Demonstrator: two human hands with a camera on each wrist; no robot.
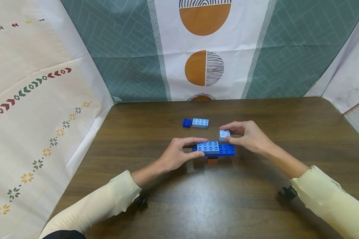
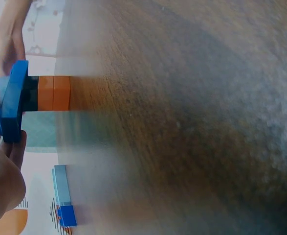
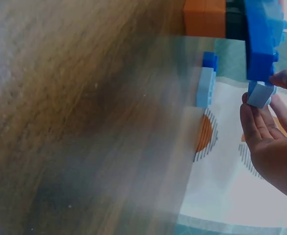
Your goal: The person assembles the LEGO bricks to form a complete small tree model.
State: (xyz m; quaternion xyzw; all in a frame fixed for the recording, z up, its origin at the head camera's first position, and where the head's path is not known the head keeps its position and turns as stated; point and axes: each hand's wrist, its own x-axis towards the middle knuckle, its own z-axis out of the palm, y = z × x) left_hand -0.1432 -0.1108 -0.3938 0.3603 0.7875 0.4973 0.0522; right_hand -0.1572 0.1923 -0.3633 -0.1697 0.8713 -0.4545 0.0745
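Note:
A toy brick stack stands on the table: orange bricks (image 2: 54,93) at the bottom, a dark brick (image 2: 31,93) above, then a long blue brick (image 1: 227,150) lying crosswise. On top of that sits a light blue brick (image 1: 208,146), toward the left. My left hand (image 1: 177,153) holds the stack's upper left end between thumb and fingers. Just behind the long brick's right end, my right hand (image 1: 247,136) pinches a small light blue brick (image 1: 224,134) between thumb and fingers. In the right wrist view this small brick (image 3: 260,94) appears tilted beside the long brick's end.
Farther back on the wooden table (image 1: 173,212) lie a small dark blue brick (image 1: 186,123) and a longer light blue brick (image 1: 200,123), side by side. Patterned cloth (image 1: 131,56) hangs behind the table's far edge, and pale cloth (image 1: 42,109) hangs along the left.

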